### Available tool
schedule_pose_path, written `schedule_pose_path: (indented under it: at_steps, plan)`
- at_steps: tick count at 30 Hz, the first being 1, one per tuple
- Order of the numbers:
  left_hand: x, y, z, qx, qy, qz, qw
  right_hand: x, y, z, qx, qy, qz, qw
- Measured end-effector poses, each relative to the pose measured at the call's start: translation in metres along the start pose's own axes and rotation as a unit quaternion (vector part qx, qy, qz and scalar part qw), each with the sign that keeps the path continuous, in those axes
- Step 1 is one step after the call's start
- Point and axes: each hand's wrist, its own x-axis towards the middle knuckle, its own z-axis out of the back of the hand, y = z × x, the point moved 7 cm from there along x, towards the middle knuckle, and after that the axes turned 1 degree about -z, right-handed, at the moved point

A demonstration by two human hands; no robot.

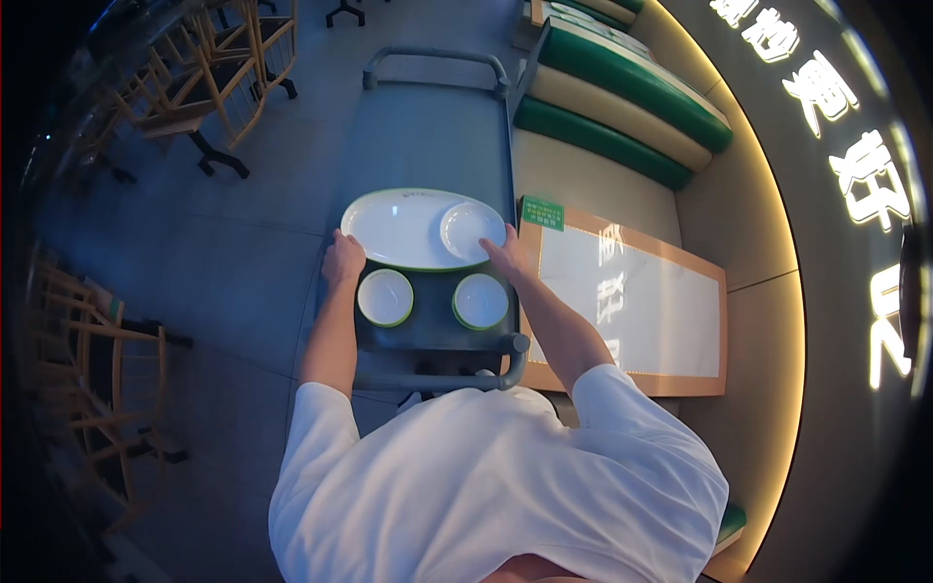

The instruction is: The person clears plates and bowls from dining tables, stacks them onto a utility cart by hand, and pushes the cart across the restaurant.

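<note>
The hands are apart, clamped on opposite ends of the platter (389, 231): left hand (344, 259) at one, right hand (508, 255) at the other, thumb by the small plate (468, 226). Between them over the cart (423, 126), with bowls (385, 296) (480, 299) nearer the body, the platter looks stiff, smooth — likely weighty and breakable — and best held level under both end rims, since the plate could slide.
</note>
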Motion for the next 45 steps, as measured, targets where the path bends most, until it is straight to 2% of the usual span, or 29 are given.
schedule_pose_path:
  at_steps: [6,9,10,11,12,13,14,15,17,18,19,20,21,23,25,27,29,31,33,35,37,40,45]
  plan:
    - [0.022,0.007,-0.016,-0.001,0.027,0.011,1.0,0.011,-0.006,-0.006,-0.042,0.064,0.024,0.997]
    - [0.041,0.02,-0.028,-0.016,0.011,-0.008,1.0,0.006,-0.01,0.011,-0.016,0.066,0.045,0.997]
    - [0.054,0.035,-0.032,-0.08,-0.046,-0.057,0.994,-0.002,-0.014,0.023,-0.009,0.059,0.039,0.997]
    - [0.058,0.049,-0.034,-0.147,-0.103,-0.107,0.978,-0.015,-0.018,0.039,0.077,0.066,0.055,0.993]
    - [0.017,0.042,0.003,-0.195,-0.107,-0.14,0.965,-0.026,-0.024,0.052,0.161,0.072,0.074,0.982]
    - [-0.025,0.04,0.033,-0.222,-0.073,-0.127,0.964,-0.036,-0.042,0.064,0.156,0.041,0.081,0.984]
    - [-0.053,0.056,0.047,-0.248,-0.143,-0.192,0.939,-0.049,-0.062,0.074,0.15,0.01,0.09,0.984]
    - [-0.084,0.072,0.057,-0.246,-0.155,-0.198,0.936,-0.07,-0.076,0.082,0.176,-0.005,0.099,0.979]
    - [-0.164,0.077,0.072,-0.116,-0.178,-0.242,0.947,-0.126,-0.081,0.095,0.198,-0.047,0.105,0.973]
    - [-0.188,0.084,0.06,-0.073,-0.122,-0.287,0.947,-0.154,-0.075,0.098,0.176,-0.071,0.112,0.975]
    - [-0.214,0.085,0.05,-0.033,-0.151,-0.342,0.927,-0.183,-0.068,0.096,0.17,-0.126,0.161,0.964]
    - [-0.234,0.08,0.041,0.007,-0.183,-0.395,0.9,-0.206,-0.055,0.09,0.139,-0.106,0.196,0.965]
    - [-0.242,0.079,0.033,0.038,-0.194,-0.406,0.892,-0.225,-0.042,0.082,0.106,-0.083,0.233,0.963]
    - [-0.239,0.082,0.025,0.072,-0.219,-0.4,0.887,-0.249,-0.027,0.05,0.049,0.033,0.313,0.948]
    - [-0.235,0.087,0.024,0.02,-0.245,-0.394,0.886,-0.262,-0.004,0.025,0.044,0.133,0.382,0.913]
    - [-0.231,0.085,0.033,0.026,-0.275,-0.382,0.882,-0.263,0.006,0.014,0.043,0.147,0.382,0.912]
    - [-0.23,0.085,0.035,-0.002,-0.261,-0.4,0.879,-0.265,0.012,0.004,0.016,0.161,0.37,0.915]
    - [-0.226,0.09,0.034,-0.004,-0.266,-0.395,0.879,-0.26,0.014,-0.003,-0.042,0.142,0.345,0.927]
    - [-0.221,0.09,0.035,-0.011,-0.28,-0.381,0.881,-0.262,0.02,-0.006,-0.055,0.142,0.363,0.919]
    - [-0.224,0.089,0.037,-0.02,-0.274,-0.39,0.879,-0.256,0.009,-0.011,-0.048,0.142,0.297,0.943]
    - [-0.224,0.092,0.039,-0.034,-0.29,-0.392,0.872,-0.254,0.009,-0.02,-0.057,0.152,0.316,0.935]
    - [-0.219,0.095,0.036,-0.048,-0.301,-0.381,0.873,-0.245,-0.005,-0.023,-0.088,0.1,0.262,0.956]
    - [-0.209,0.085,0.037,-0.025,-0.267,-0.389,0.881,-0.235,0.001,-0.018,-0.053,0.059,0.291,0.953]
